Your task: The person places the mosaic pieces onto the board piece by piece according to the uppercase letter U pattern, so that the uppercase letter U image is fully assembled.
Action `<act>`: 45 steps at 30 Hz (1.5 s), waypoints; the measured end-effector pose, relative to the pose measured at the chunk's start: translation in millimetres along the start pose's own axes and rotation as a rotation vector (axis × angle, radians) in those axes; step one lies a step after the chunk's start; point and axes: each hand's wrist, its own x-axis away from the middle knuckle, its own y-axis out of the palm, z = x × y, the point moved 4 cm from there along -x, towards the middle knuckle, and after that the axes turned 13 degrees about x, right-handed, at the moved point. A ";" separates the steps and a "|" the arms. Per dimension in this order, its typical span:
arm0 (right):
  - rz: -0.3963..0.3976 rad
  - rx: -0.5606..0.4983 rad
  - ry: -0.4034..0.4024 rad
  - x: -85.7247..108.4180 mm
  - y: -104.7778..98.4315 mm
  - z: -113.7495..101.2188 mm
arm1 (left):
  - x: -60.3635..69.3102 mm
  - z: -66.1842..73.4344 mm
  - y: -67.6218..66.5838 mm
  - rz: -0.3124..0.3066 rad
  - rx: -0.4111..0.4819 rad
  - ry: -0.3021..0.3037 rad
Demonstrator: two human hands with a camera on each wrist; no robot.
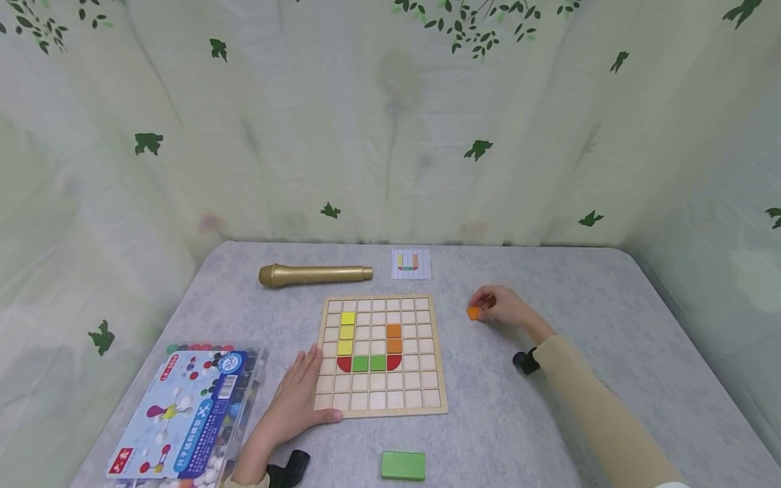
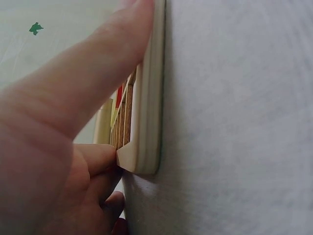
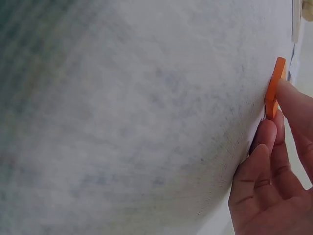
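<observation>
A wooden grid board (image 1: 441, 379) lies flat on the table. Yellow (image 1: 346, 333), green (image 1: 369, 363), red (image 1: 394, 363) and orange (image 1: 394, 337) tiles form a U in its squares. My left hand (image 1: 295, 396) rests against the board's near left corner, fingers along the left edge and thumb at the front edge. In the left wrist view the thumb (image 2: 98, 68) partly hides the board (image 2: 149, 122). Right of the board, my right hand (image 1: 503, 306) pinches an orange square tile (image 3: 276, 88) between thumb and fingers, just over the table.
A small pattern card (image 1: 411, 264) with a matching U lies behind the board, beside a gold microphone-shaped stick (image 1: 314, 274). At the left is a clear-sided box (image 1: 183, 413) of molecule-model pieces. A green block (image 1: 403, 465) lies near the front edge.
</observation>
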 end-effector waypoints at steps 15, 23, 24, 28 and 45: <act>0.000 -0.043 0.014 1.8 3.8 -9.0 | -0.8 -0.2 1.0 -0.002 -0.006 -0.005; -0.032 -0.161 -0.001 -7.1 15.7 -26.6 | 0.0 -0.2 1.3 0.023 -0.001 0.018; -0.040 -0.179 -0.005 -8.9 17.5 -30.5 | -0.1 -0.5 1.5 0.028 0.000 0.024; -0.064 -0.229 -0.040 -17.6 26.1 -47.2 | 0.3 -0.9 1.7 0.030 0.001 0.029; -0.102 -0.189 -0.101 -59.4 68.7 -105.3 | -0.5 -0.3 0.2 -0.006 -0.007 0.010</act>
